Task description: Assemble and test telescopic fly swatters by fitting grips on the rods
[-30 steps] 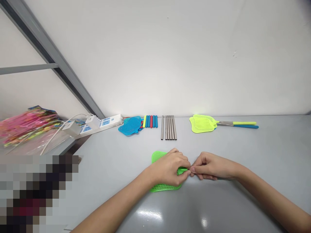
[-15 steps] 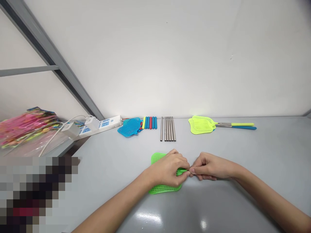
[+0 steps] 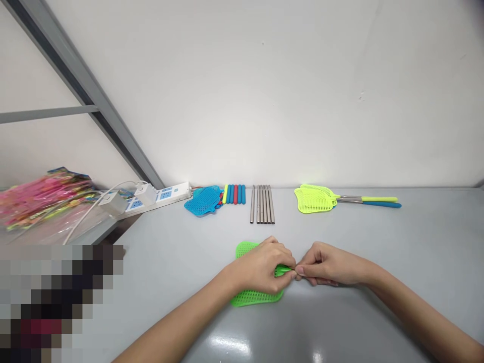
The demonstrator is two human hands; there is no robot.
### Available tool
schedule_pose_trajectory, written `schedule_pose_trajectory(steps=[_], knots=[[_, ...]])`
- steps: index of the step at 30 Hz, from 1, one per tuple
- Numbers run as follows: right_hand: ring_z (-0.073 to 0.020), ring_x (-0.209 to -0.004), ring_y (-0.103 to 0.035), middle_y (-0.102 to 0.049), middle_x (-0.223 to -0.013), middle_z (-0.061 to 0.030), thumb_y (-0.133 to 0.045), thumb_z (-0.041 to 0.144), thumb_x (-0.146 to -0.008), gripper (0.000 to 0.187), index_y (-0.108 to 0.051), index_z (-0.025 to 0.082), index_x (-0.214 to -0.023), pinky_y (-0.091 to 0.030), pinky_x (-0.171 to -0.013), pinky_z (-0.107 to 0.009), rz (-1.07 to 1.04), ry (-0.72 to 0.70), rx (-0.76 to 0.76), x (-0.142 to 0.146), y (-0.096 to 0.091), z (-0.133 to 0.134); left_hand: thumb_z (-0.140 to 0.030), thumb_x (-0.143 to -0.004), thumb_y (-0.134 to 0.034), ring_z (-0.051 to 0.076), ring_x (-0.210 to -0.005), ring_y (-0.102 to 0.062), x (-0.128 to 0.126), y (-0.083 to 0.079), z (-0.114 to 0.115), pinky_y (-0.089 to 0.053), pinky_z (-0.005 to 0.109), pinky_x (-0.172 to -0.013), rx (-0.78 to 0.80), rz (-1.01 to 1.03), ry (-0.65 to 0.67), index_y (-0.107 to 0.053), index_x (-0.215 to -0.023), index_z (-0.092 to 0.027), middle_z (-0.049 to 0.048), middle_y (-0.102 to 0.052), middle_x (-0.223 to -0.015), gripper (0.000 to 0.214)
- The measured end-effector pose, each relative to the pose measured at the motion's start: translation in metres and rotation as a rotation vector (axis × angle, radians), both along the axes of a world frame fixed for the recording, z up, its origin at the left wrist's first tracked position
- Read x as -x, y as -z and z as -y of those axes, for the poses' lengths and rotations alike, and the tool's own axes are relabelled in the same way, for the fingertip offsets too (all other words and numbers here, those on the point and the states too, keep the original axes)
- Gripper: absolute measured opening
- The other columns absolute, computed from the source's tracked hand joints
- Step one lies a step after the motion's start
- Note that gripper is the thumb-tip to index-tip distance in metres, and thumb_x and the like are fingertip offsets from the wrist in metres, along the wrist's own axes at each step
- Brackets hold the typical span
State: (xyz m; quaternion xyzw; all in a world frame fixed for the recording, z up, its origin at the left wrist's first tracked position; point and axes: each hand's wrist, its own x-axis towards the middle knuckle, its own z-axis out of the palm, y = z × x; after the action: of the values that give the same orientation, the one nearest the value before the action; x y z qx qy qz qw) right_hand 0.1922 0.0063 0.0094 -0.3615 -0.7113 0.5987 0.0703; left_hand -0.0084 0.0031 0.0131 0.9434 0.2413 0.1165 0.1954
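A green fly swatter head lies on the grey table in front of me, its mesh partly covered by my left hand. The fingers of that hand are closed around the narrow neck of the swatter head. My right hand pinches at the tip of the neck, fingertips against those of the left. Whatever sits between the right fingertips is too small and covered to make out.
Along the wall lie blue swatter heads, several coloured handle grips, several metal tubes and yellow swatters with rods and grips. A power strip with plugs and cables stands left, beside plastic-wrapped pink goods.
The whole view has shifted slightly, so things sit a little lower in the picture. Both hands keep nearly the same hold at the neck of the green swatter head.
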Motion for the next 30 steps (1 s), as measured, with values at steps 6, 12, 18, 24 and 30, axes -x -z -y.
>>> schedule_pose_trajectory(steps=[6,12,18,24,30], knots=[[-0.0043,-0.035,-0.025,-0.033,-0.039,0.0073,-0.047,0.036,-0.082,0.036,-0.051,0.014,-0.054,-0.019,-0.034,-0.019,-0.003,-0.007,-0.002,-0.0003,0.0004,0.0013,-0.016,-0.076,-0.044,0.009,-0.061,-0.048,0.0002,-0.0004,0.0012,-0.032,0.026,-0.078,-0.001,0.002,-0.001,-0.054,-0.069,-0.018,-0.0035,-0.053,-0.061,0.012],[-0.0045,-0.036,-0.024,-0.033,-0.04,0.0073,-0.046,0.036,-0.083,0.036,-0.05,0.014,-0.054,-0.019,-0.035,-0.019,0.001,-0.019,-0.008,0.0002,-0.0012,0.001,-0.016,-0.076,-0.045,0.009,-0.062,-0.048,0.0001,0.0008,0.0009,-0.032,0.025,-0.078,-0.001,0.004,0.002,-0.054,-0.07,-0.018,-0.0038,-0.054,-0.063,0.011],[-0.0038,-0.036,-0.022,-0.032,-0.04,0.0076,-0.047,0.036,-0.083,0.038,-0.048,0.014,-0.052,-0.017,-0.036,-0.02,-0.002,-0.042,-0.039,-0.0004,-0.0019,0.0012,-0.017,-0.076,-0.045,0.008,-0.059,-0.044,-0.0003,-0.0002,0.003,-0.032,0.024,-0.077,-0.027,0.002,0.006,-0.051,-0.067,-0.017,-0.0047,-0.05,-0.06,0.011],[-0.0036,-0.036,-0.022,-0.031,-0.04,0.008,-0.047,0.037,-0.082,0.038,-0.047,0.014,-0.052,-0.017,-0.037,-0.02,-0.005,-0.045,-0.049,-0.0004,-0.0004,0.0006,-0.018,-0.077,-0.045,0.009,-0.059,-0.044,-0.0005,-0.0017,0.0034,-0.031,0.025,-0.077,-0.025,-0.012,0.007,-0.051,-0.068,-0.018,-0.0044,-0.05,-0.061,0.011],[-0.0036,-0.036,-0.022,-0.031,-0.039,0.008,-0.048,0.037,-0.082,0.039,-0.048,0.014,-0.051,-0.016,-0.037,-0.02,0.0,-0.043,-0.054,-0.001,-0.0011,0.0008,-0.017,-0.077,-0.043,0.009,-0.058,-0.042,-0.0011,-0.0028,0.0042,-0.031,0.025,-0.076,-0.024,-0.016,0.003,-0.049,-0.066,-0.018,-0.0042,-0.049,-0.059,0.013]])
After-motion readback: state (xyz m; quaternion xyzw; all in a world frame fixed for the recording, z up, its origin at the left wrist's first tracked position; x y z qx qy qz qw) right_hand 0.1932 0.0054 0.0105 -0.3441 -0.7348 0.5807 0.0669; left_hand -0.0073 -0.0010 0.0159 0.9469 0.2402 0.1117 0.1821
